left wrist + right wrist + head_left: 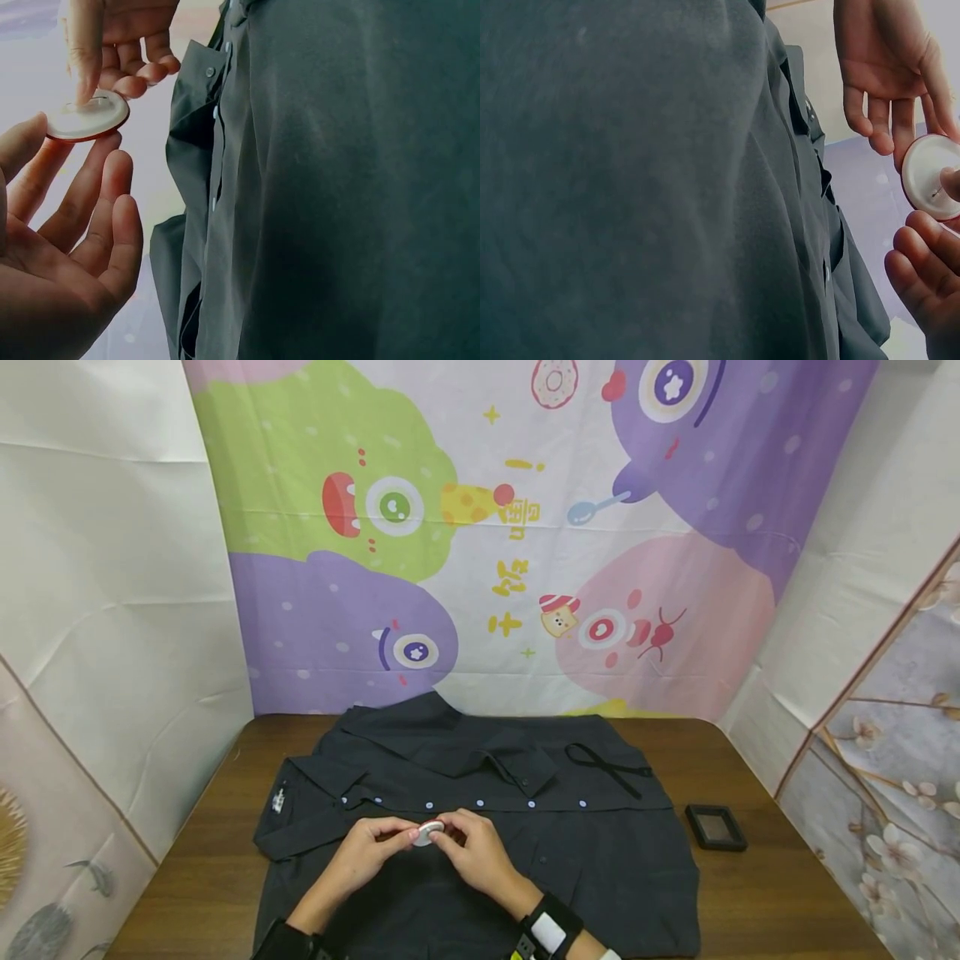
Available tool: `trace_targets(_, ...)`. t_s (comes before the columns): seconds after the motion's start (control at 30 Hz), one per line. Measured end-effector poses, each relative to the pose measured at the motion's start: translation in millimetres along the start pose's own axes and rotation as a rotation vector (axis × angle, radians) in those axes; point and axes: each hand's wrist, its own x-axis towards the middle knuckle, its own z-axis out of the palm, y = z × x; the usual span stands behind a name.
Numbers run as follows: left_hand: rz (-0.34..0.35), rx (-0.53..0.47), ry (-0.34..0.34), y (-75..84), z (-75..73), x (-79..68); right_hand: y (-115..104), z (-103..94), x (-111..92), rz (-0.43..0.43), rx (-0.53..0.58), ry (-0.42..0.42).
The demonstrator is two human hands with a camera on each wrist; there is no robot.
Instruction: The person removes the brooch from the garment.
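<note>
A round pin badge (429,833) is held between both hands over the dark shirt (615,877). Its white back and red edge show in the left wrist view, with a thin pin across the back. My left hand (373,853) pinches the badge by its left edge between thumb and fingers. On the other side, my right hand (480,853) grips it, its thumb pressed on the white back near the pin, as the right wrist view shows. The badge's front is hidden. The shirt lies spread on the table, its row of pale buttons running crosswise just beyond the hands.
A black cord (611,768) lies on the shirt's right upper part. To the right, a small black square frame (716,827) rests on the brown table (780,893). A cartoon-printed cloth (495,677) hangs behind the table's far edge.
</note>
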Motion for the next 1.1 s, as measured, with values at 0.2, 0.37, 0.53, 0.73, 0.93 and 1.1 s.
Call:
trace_targets(0.2,0.001,-0.013,-0.007,-0.9,1.0,-0.7,-0.6,-0.4,-0.5,0.009,0.004,0.004)
trace_targets(0.37,-0.003,-0.031,-0.009,-15.8,2.7,0.8,-0.7,-0.5,-1.8,0.021,0.028,0.003)
trace_targets(0.53,-0.028,-0.009,0.009,-18.6,3.4,2.0,1.3,-0.5,-2.9,0.005,0.053,0.005)
trace_targets(0.73,-0.052,0.018,0.025,-18.5,3.4,3.1,2.0,-1.4,-3.2,0.001,0.056,-0.003)
trace_targets(0.93,-0.067,0.036,0.031,-19.2,3.7,2.4,0.9,-2.4,-3.4,0.012,0.071,-0.012)
trace_targets(1.1,-0.063,0.048,0.031,-19.0,4.1,1.3,1.2,-2.0,-3.8,0.024,0.082,-0.012)
